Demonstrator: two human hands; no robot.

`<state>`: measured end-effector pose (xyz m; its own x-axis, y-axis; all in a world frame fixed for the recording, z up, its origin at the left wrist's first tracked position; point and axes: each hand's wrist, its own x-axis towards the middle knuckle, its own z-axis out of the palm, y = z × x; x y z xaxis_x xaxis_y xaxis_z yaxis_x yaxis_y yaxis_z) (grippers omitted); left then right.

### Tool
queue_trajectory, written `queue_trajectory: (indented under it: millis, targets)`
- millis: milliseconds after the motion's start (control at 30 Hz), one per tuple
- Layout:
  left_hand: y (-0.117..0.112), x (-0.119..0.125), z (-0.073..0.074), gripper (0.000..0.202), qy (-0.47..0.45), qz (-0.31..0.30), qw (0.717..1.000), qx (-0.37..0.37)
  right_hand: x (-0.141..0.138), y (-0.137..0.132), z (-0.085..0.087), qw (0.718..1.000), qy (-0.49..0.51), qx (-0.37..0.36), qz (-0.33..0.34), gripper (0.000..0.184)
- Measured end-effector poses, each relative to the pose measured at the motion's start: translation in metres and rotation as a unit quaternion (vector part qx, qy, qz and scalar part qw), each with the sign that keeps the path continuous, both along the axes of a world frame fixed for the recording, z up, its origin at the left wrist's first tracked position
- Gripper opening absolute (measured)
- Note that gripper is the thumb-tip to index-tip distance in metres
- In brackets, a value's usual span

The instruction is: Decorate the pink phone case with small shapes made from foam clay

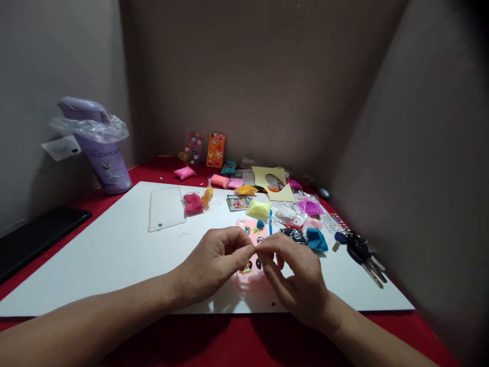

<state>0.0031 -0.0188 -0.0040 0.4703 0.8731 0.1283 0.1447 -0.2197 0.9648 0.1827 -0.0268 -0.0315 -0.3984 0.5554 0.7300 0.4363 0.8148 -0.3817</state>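
Both my hands meet above a pink phone case (252, 279) that lies on the white board (126, 265). My left hand (221, 257) is closed in a pinch of thumb and forefinger. Its fingertips touch those of my right hand (296, 267), which pinches too. Whatever sits between the fingertips is too small or too hidden to name. Small coloured clay shapes decorate the case, among them a black round piece (259, 263) and a teal piece (260, 224). My hands cover part of the case. Just beyond it lies a thin blue tool (271, 222).
Soft clay packets, such as a yellow one (259, 208) and a red one (193, 203), lie behind my hands. A clear phone case (167, 208) is left of them. Keys (364, 255) lie right. A purple tumbler (105, 163) and black phone (46, 234) stand at far left.
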Motion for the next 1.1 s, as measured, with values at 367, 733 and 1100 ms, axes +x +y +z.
queue_trajectory:
  millis: [367,733,1100]
  targets:
    - [-0.0008,0.0004,0.0027,0.016,-0.019,0.014,1.0,0.014,0.0009,-0.0013,-0.002,0.999,0.019,-0.004,-0.028,0.015]
    - [-0.0012,-0.0001,0.0027,0.017,-0.027,0.02,0.999,0.017,0.001,0.0002,-0.0027,0.998,0.018,-0.01,-0.053,0.012]
    - [-0.0008,0.0003,0.0022,0.017,-0.014,0.024,0.999,0.034,0.0031,-0.0042,0.0012,0.995,0.05,-0.08,-0.011,0.019]
